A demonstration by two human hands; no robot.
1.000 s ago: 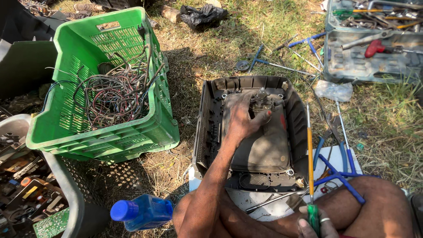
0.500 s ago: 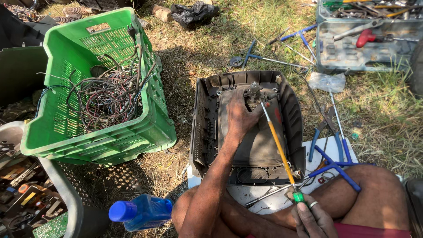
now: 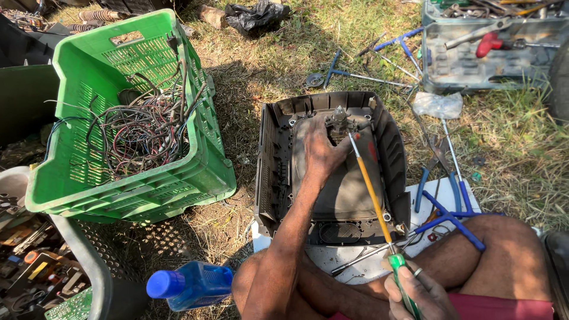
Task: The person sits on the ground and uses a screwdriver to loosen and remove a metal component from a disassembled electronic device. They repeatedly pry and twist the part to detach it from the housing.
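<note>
On grass between knees: dark monitor shell [image 3: 269, 172] face-down. Left hand [image 3: 323, 151] spread flat on tube back [image 3: 347, 184], steadying it (neck [image 3: 339, 118] exposed). Right hand [image 3: 415, 293] fisted round long screwdriver [image 3: 370, 189], tip at neck. Green crate [image 3: 195, 172] alongside.

The left hand [image 3: 320, 151] rests palm-down on the grey tube [image 3: 341, 178] seated in the dark plastic housing [image 3: 269, 160], fingers beside the neck assembly [image 3: 338, 118] at the tube's far end. The right hand [image 3: 415, 293] grips the green handle of a long screwdriver [image 3: 370, 189]; its yellow shaft slants up across the tube, with the tip at the neck assembly. The housing lies on grass, its near edge on a white board [image 3: 355, 264]. A green crate [image 3: 195, 172] holding tangled wires [image 3: 139, 130] stands left of the housing. Blue-handled T-wrenches [image 3: 450, 216] lie at the board's right edge. A blue bottle [image 3: 189, 284] lies near the left knee.
</note>
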